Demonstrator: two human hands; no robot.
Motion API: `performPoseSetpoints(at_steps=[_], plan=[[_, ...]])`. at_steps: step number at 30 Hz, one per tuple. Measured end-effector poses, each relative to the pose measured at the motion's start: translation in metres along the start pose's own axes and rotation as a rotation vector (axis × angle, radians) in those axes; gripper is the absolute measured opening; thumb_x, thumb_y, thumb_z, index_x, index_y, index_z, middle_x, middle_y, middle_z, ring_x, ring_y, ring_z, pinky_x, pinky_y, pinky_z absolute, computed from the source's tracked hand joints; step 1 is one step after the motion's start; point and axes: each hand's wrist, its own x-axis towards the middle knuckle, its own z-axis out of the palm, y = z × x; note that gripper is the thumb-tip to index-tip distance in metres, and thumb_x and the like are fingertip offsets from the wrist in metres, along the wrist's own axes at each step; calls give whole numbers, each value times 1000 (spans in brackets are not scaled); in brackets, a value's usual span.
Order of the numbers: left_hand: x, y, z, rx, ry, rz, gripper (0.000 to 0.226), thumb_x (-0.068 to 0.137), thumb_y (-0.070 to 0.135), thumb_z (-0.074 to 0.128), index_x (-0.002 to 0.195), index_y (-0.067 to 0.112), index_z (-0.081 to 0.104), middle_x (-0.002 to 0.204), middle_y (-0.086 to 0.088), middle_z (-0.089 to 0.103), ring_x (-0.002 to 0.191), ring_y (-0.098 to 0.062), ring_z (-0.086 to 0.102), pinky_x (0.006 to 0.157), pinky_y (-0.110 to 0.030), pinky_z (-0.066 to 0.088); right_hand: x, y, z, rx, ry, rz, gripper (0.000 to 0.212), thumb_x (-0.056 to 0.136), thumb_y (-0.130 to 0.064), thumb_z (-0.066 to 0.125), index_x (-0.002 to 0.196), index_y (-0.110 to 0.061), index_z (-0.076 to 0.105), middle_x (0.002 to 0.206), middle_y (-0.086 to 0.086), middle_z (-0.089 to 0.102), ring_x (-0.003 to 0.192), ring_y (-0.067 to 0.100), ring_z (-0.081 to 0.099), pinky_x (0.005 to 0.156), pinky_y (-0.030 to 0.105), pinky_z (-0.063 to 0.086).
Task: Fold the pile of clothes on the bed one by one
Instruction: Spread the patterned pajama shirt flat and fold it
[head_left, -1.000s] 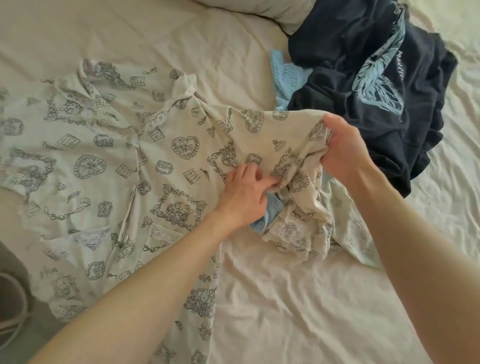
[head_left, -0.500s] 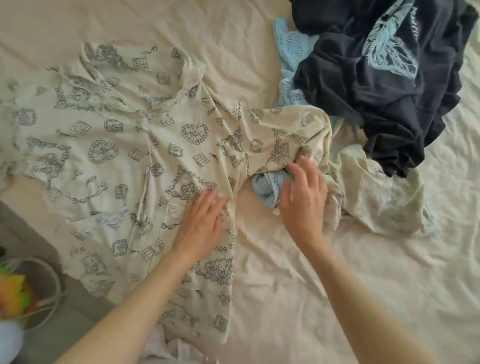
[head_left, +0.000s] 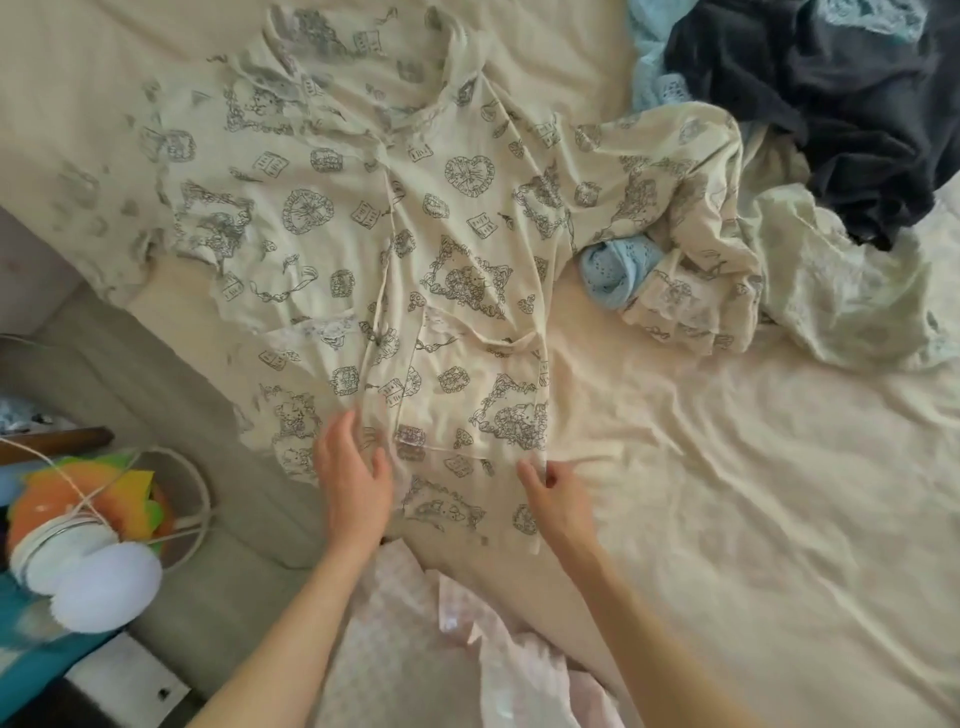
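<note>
1. The cream cotton pyjama shirt printed with grey hearts, books and bears (head_left: 415, 249) lies spread front-up on the cream-sheeted bed (head_left: 727, 493), collar toward the far side, hem at the near edge.
2. The left hand (head_left: 353, 478) rests flat on the lower front with fingers straight and relaxed, holding nothing; the right hand (head_left: 553, 486) pinches the hem at the shirt's right edge between thumb and fingertips.
3. Risk: the shirt's far sleeve is bunched over a light blue knitted garment (head_left: 618, 267), so pulling the hem to flatten it could drag that piece along or leave the sleeve twisted.
4. Risk: the hem hangs at the bed's edge (close to the drop), so a hard tug toward the body could slide the shirt off.
5. Risk: a fold made now would likely trap the creases near the front opening.
6. The remaining pile sits well apart at the far right: a dark navy garment (head_left: 831, 130) over a pale green lacy one (head_left: 841, 291).
7. Beside the bed a round wire-rimmed basket (head_left: 197, 483) holds orange and yellow items with white discs; what they are I cannot tell.
</note>
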Motion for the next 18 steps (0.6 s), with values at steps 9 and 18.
performPoseSetpoints(at_steps=[9,18], plan=[[44,-22,-11,-703,-256,-722,37,91,26,59,122,6,52,113,-9,59,98,-24,60,71,-37,55,-9,14,11,-5,26,66,9,85,-11,57,76,-13,60,61,-5,55,53,8,50,46,18,36],[51,-47,-23,-631,-328,-725,36,87,31,65,115,9,59,98,-5,63,80,-17,58,67,-29,49,-19,29,10,315,176,242,20,91,-9,53,76,3,57,67,7,49,62,21,42,56,30,33]])
